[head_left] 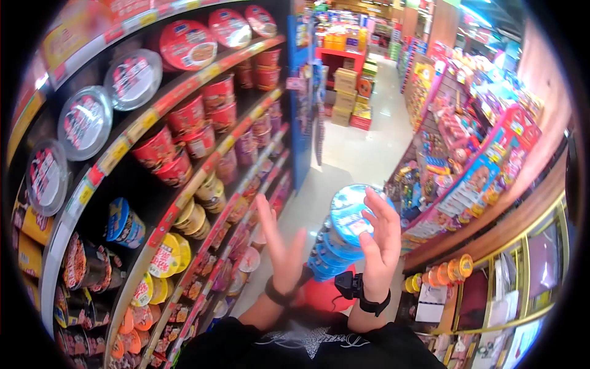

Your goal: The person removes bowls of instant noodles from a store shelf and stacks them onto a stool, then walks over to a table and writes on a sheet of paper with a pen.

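Note:
My left hand [283, 255] is raised on the left of a stack of blue instant noodle cups [335, 246], its fingers spread and nothing in it. My right hand [382, 246] is up on the right side of the stack, thumb and fingers apart, overlapping the edge of the top lid [353, 212]. Whether it touches the lid I cannot tell. Below the stack is something round and red [316, 294], partly hidden by my wrists. A single blue noodle cup [126, 222] sits on the shelf at the left, beside a dark gap.
Shelves of noodle cups curve along my left, with red cups [166, 157] and yellow cups [169, 255]. To the right stands a rack of packaged sweets [455, 147]. Cartons [344, 89] are piled by the aisle floor [362, 147] ahead. Orange-lidded cups [452, 270] line the lower right.

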A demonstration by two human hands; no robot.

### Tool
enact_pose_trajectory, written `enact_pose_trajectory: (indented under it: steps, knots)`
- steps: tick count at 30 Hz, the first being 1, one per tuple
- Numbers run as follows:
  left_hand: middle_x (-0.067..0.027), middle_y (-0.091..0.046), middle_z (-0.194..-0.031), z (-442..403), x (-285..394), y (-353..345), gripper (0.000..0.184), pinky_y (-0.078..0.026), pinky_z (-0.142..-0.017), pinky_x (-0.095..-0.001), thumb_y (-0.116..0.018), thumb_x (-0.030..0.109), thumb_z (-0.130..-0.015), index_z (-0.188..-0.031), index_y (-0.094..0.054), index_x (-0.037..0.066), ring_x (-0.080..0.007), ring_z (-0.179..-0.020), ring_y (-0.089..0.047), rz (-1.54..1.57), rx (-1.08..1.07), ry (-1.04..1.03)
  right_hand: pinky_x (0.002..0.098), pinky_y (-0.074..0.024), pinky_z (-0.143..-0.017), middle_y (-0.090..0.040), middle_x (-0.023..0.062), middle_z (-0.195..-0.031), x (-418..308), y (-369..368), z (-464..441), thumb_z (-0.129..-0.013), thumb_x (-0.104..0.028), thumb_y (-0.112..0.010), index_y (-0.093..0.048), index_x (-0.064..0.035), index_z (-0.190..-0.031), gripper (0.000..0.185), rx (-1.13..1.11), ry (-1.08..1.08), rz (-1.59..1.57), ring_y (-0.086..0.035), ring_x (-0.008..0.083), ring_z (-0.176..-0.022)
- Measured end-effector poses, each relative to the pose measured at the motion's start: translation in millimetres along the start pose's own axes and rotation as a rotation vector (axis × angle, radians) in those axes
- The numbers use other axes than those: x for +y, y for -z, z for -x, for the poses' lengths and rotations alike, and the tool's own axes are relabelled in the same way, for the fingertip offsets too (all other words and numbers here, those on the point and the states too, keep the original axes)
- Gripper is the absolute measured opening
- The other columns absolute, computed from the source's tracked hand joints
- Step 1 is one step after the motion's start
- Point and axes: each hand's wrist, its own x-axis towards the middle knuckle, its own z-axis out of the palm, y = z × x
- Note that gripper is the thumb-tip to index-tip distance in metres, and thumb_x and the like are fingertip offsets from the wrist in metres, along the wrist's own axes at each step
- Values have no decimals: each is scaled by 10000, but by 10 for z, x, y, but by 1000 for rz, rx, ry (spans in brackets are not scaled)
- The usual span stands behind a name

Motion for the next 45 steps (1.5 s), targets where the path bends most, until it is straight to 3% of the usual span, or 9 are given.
enact_pose_trajectory:
  steps: [5, 9, 10, 13, 22, 26, 32, 35, 45]
  knots:
    - [-176, -90, -1520, 171, -73, -398, 766, -38, -1141, -393, -472, -8, -793, -1454, -83, -7, -264, -1417, -69, 104, -162, 153, 372, -296, -1023, -456, 143, -1339, -32, 518, 105, -794, -45, -549, -446, -1, -1279, 497, 141, -21, 117, -399, 235, -1258]
    - [-167, -159, -1500, 280, -165, -634, 749, -201, -1102, -354, -553, 42, -830, -1445, -131, -18, -223, -1357, -223, 274, -140, 319, 371, -280, -1035, -462, 119, -1340, 124, 802, 186, -819, -66, -554, -441, -3, -1288, 486, 196, -105, 209, -400, 223, -1258]
    - [-156, -290, -1431, 286, -80, -700, 716, -330, -1029, -323, -568, 61, -845, -1437, -171, -11, -208, -1262, -365, 332, -105, 354, 373, -280, -1036, -462, 120, -1341, 189, 850, 207, -823, -72, -554, -438, -2, -1292, 488, 203, -133, 226, -400, 225, -1257]
    - [-127, -436, -1298, 317, -30, -786, 638, -409, -946, -306, -588, 77, -846, -1393, -269, -1, -191, -1136, -475, 411, -111, 417, 377, -285, -1039, -431, 137, -1361, 414, 962, 278, -856, -101, -539, -370, -22, -1346, 524, 167, -204, 316, -395, 251, -1274]
    - [-109, -429, -1300, 365, 16, -802, 594, -330, -1014, -304, -519, 145, -880, -1399, -256, 24, -186, -1183, -431, 348, -160, 484, 344, -329, -1020, -482, 150, -1309, 719, 987, 451, -937, -176, -488, -376, 12, -1347, 465, 94, -383, 12, -445, 223, -1216]
    - [-112, -500, -1200, 398, -9, -809, 528, -416, -914, -301, -612, 205, -865, -1295, -374, 11, -177, -1080, -498, 366, -96, 436, 310, -336, -1005, -496, 134, -1285, 737, 938, 521, -951, -179, -456, -393, 43, -1323, 437, 117, -453, -35, -452, 198, -1183]
    - [-116, -499, -1204, 361, 29, -754, 514, -418, -915, -307, -599, 190, -871, -1298, -368, 20, -183, -1085, -498, 364, -149, 465, 302, -329, -1008, -483, 142, -1302, 764, 921, 513, -956, -177, -442, -375, 64, -1333, 453, 82, -434, -67, -442, 197, -1195]
    - [-106, -424, -1307, 361, -55, -654, 609, -331, -1006, -296, -524, 179, -894, -1407, -236, 22, -174, -1181, -426, 319, -245, 480, 297, -320, -1016, -468, 137, -1321, 775, 907, 509, -958, -173, -439, -351, 68, -1352, 470, 84, -458, -63, -428, 195, -1212]
    - [-131, -429, -1295, 316, 77, -394, 665, -380, -981, -323, -547, 60, -846, -1412, -201, 14, -198, -1169, -448, 344, -192, 383, 292, -343, -991, -473, 114, -1296, 373, 656, 398, -960, -139, -429, -300, 63, -1381, 485, -5, -412, -114, -445, 170, -1168]
